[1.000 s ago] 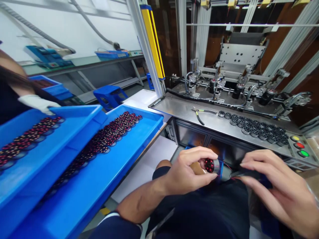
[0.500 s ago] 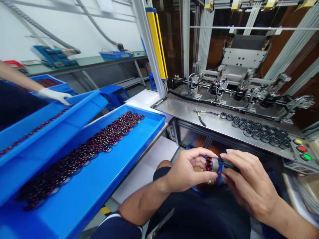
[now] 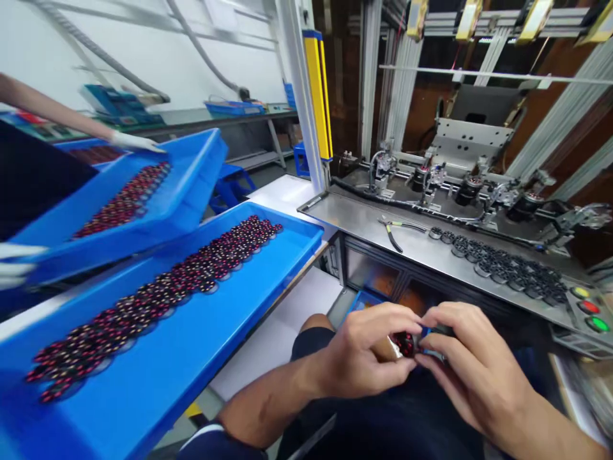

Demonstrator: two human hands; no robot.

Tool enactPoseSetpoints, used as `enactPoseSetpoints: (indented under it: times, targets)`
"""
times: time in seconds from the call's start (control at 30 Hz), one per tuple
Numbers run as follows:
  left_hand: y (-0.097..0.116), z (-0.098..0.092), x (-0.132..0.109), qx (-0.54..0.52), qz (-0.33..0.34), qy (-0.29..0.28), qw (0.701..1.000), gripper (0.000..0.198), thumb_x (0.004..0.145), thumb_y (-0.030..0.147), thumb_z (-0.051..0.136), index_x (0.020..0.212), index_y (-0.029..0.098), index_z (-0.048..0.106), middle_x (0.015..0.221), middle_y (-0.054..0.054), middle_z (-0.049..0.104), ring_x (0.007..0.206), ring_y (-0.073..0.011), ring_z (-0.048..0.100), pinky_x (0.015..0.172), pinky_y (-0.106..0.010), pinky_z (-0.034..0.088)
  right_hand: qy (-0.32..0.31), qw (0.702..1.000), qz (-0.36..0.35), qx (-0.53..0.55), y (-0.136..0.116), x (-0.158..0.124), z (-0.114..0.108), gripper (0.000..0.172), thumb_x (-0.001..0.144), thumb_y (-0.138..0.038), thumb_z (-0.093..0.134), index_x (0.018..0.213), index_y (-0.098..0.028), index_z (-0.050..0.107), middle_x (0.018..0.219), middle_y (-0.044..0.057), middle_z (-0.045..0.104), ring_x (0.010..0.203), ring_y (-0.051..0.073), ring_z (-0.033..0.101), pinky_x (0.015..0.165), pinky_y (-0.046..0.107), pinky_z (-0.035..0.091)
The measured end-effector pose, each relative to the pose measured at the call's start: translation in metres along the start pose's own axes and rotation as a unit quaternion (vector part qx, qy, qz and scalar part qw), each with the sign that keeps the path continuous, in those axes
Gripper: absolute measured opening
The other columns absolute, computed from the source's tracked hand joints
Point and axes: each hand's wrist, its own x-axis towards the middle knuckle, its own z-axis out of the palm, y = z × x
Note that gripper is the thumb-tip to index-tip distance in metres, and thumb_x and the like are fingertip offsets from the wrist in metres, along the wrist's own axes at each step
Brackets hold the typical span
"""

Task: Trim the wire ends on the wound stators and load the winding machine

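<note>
Low in front of my lap, my left hand point(image 3: 378, 348) pinches a small round motor stator point(image 3: 406, 344), black and red on its visible face, between thumb and fingers. Fingers partly cover it. My right hand point(image 3: 472, 358) is closed with its fingertips against the stator's right side, meeting the left fingertips. Something dark shows between the right fingers, too hidden to name. On the steel worktop point(image 3: 354, 220) beyond, several black ring-shaped parts point(image 3: 507, 268) lie in rows, with cutting pliers point(image 3: 395, 233) to their left.
A blue tray point(image 3: 249, 306) with rows of red-and-black stators point(image 3: 158, 294) stands at left. A co-worker's gloved hands point(image 3: 136, 140) hold another blue tray point(image 3: 191, 185) above its far side. Machine fixtures point(image 3: 467, 188) line the back; coloured buttons point(image 3: 589, 306) sit at right.
My hands have come together, the right fingertips now meeting the stator, which is turned and more covered. The co-worker's tray has moved right and tilted, showing its stators.
</note>
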Motion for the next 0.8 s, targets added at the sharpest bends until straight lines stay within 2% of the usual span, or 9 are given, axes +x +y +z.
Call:
enactPoseSetpoints:
  times: [0.13,0.2,0.27,0.37,0.4,0.5,0.57,0.67,0.8]
  targets:
    - [0.000,-0.016,-0.006,-0.047,-0.038,-0.007,0.998,0.034,0.072,0.011,0.081,0.104,0.013,0.072,0.102,-0.016,0.079,0.094,-0.0225,0.076,0.086,-0.029,0.062,-0.027,0.998,-0.014,0.051,-0.002,0.008,0.018,0.014,0.095,-0.003,0.053,0.100,-0.014,0.060,0.094,0.010,0.062,0.085,0.019,0.058,0.076,0.034,0.051]
    - [-0.004,-0.027,-0.014,-0.113,-0.085,-0.003,0.990,0.033,0.070,0.014,0.084,0.101,0.012,0.075,0.101,-0.016,0.079,0.089,-0.0223,0.076,0.080,-0.028,0.062,-0.052,0.996,-0.028,0.074,0.002,0.008,0.020,0.015,0.096,-0.005,0.052,0.102,-0.015,0.061,0.094,0.010,0.062,0.086,0.019,0.059,0.075,0.031,0.052]
    - [-0.008,-0.039,-0.026,-0.200,-0.154,0.024,0.967,0.034,0.068,0.017,0.086,0.100,0.012,0.076,0.102,-0.016,0.078,0.085,-0.0202,0.075,0.074,-0.026,0.061,-0.100,0.990,-0.027,0.097,0.016,0.011,0.020,0.016,0.097,-0.008,0.051,0.101,-0.018,0.062,0.096,0.009,0.063,0.089,0.019,0.062,0.073,0.028,0.053]
    - [-0.014,-0.052,-0.045,-0.297,-0.255,0.095,0.915,0.038,0.066,0.018,0.087,0.102,0.012,0.076,0.099,-0.013,0.076,0.081,-0.0160,0.072,0.073,-0.025,0.059,-0.142,0.984,0.009,0.103,0.065,0.027,0.031,0.011,0.099,-0.022,0.053,0.101,-0.023,0.064,0.104,0.010,0.065,0.095,0.020,0.066,0.077,0.028,0.056]
    - [-0.015,-0.055,-0.050,-0.305,-0.277,0.120,0.903,0.039,0.067,0.019,0.087,0.104,0.012,0.075,0.098,-0.012,0.075,0.081,-0.0152,0.071,0.075,-0.025,0.059,-0.120,0.989,0.023,0.088,0.089,0.036,0.040,0.012,0.099,-0.030,0.056,0.104,-0.023,0.064,0.108,0.011,0.066,0.099,0.023,0.067,0.082,0.032,0.056]
    - [-0.017,-0.059,-0.062,-0.286,-0.296,0.181,0.893,0.041,0.069,0.021,0.087,0.107,0.012,0.074,0.104,-0.013,0.074,0.085,-0.0154,0.070,0.081,-0.027,0.058,-0.039,0.990,0.129,-0.050,0.164,0.065,0.084,0.047,0.094,-0.059,0.054,0.116,-0.019,0.064,0.120,0.016,0.066,0.111,0.032,0.066,0.102,0.046,0.051]
    - [-0.018,-0.061,-0.066,-0.274,-0.283,0.213,0.894,0.040,0.069,0.021,0.086,0.107,0.012,0.074,0.110,-0.014,0.074,0.085,-0.0155,0.070,0.081,-0.028,0.058,-0.088,0.971,0.191,-0.112,0.203,0.077,0.117,0.067,0.092,-0.067,0.048,0.128,-0.012,0.061,0.133,0.023,0.061,0.128,0.038,0.057,0.110,0.049,0.044]
    - [-0.021,-0.064,-0.072,-0.261,-0.277,0.243,0.892,0.040,0.069,0.022,0.086,0.106,0.013,0.074,0.110,-0.014,0.074,0.084,-0.0150,0.070,0.079,-0.027,0.057,-0.127,0.955,0.230,-0.139,0.233,0.081,0.150,0.083,0.088,-0.072,0.049,0.133,-0.002,0.058,0.134,0.035,0.058,0.130,0.051,0.052,0.103,0.063,0.044]
    - [-0.027,-0.070,-0.076,-0.257,-0.289,0.269,0.882,0.039,0.068,0.020,0.086,0.105,0.012,0.075,0.109,-0.014,0.074,0.081,-0.0133,0.069,0.078,-0.026,0.055,-0.151,0.945,0.252,-0.144,0.239,0.073,0.157,0.078,0.089,-0.071,0.048,0.130,-0.006,0.062,0.131,0.037,0.059,0.123,0.056,0.055,0.094,0.069,0.044]
